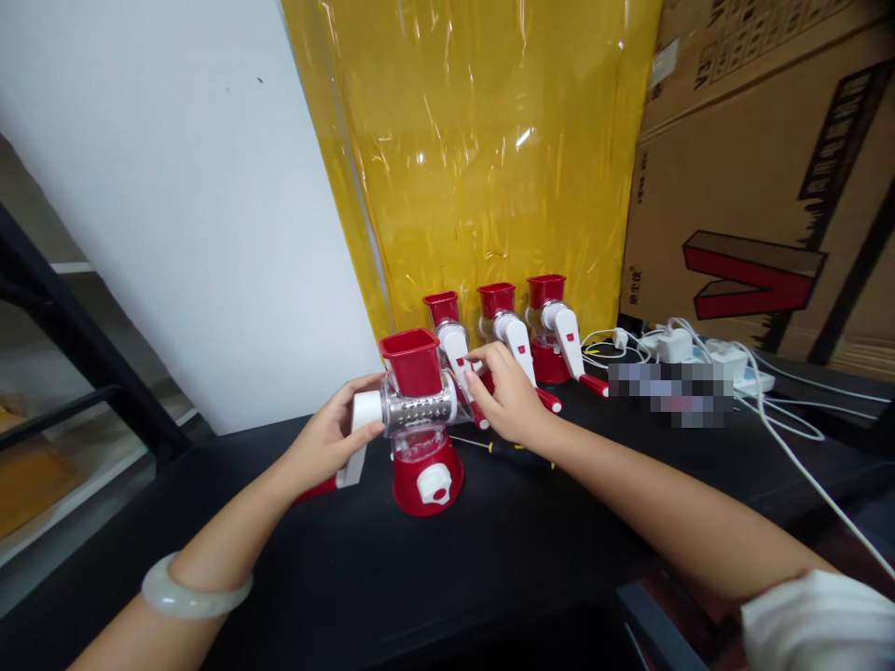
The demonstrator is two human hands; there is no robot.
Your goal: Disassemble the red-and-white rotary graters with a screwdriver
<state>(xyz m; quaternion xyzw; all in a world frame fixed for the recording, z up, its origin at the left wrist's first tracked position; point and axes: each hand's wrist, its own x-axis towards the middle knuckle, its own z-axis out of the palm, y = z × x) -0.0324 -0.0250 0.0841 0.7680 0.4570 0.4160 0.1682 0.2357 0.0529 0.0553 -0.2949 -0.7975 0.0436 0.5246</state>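
Observation:
A red and white rotary drum grater stands upright on the black table, its perforated metal drum inside the clear housing. My left hand is wrapped round the white hub of the crank handle at the grater's left side; the crank's red grip points down to the left. At the right end of the drum, my right hand has its fingers bent and apart, with nothing seen between them. Whether those fingertips touch the housing I cannot tell. A white knob shows on the grater's red base.
Behind my right hand stand several similar graters, including one at the far right. A thin rod with a yellow and black end lies under my right wrist. White cables and chargers lie at right, before a large cardboard box.

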